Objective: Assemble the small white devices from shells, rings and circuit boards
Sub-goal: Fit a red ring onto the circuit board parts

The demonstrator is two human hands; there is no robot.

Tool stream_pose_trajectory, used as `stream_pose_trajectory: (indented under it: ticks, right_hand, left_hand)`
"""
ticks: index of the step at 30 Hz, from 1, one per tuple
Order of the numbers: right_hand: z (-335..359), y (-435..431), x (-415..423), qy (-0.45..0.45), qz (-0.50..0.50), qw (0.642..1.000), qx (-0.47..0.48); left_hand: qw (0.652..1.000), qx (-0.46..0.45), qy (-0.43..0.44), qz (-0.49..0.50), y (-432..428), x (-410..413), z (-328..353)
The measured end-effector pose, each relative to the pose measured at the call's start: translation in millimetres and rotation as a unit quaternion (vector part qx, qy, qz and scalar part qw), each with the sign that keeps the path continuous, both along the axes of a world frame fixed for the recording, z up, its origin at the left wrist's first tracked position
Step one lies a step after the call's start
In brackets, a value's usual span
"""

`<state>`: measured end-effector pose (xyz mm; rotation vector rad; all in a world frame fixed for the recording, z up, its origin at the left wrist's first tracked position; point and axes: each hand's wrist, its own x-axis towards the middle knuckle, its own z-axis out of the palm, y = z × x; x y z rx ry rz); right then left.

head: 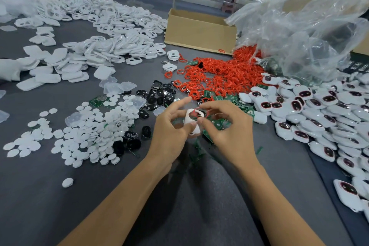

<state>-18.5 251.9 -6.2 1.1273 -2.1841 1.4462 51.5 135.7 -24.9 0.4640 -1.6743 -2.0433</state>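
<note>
Currently: fitting ring.
Your left hand [171, 132] grips the white shell [190, 121] by its edges above the table [60, 195]; right hand [229, 128] pinches the red ring [194, 111] at its opening. Shell likely rigid, ring limp.

left grip [169, 126]: bare hand | right grip [227, 128]: bare hand | forearms [123, 195]: both bare to the frame edge

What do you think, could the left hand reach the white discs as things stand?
Probably yes: the white discs lie uncovered left of the left hand, only low black parts between, though it grips the white shell and must release that first.
</note>
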Motion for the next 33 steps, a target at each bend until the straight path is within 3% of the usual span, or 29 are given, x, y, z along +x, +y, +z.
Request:
stream_pose_trajectory:
  ticks: [8,18,24,33]
  right_hand:
    - [-1,1,-5,-0.121,0.022,0.992,-0.023]
    - [-3,2,-9,-0.174,0.056,0.983,-0.034]
    - [-2,2,-10,-0.233,0.085,0.967,-0.052]
    - [-3,2,-6,-0.191,0.099,0.976,-0.042]
  left_hand:
    - [0.997,0.047,0.003,-0.060,3,2,2]
    - [0.980,0.171,0.021,-0.100,-1,1,1]
    - [0.978,0.175,0.018,-0.108,-1,2,-1]
    - [0.980,0.176,0.006,-0.096,-5,3,0]
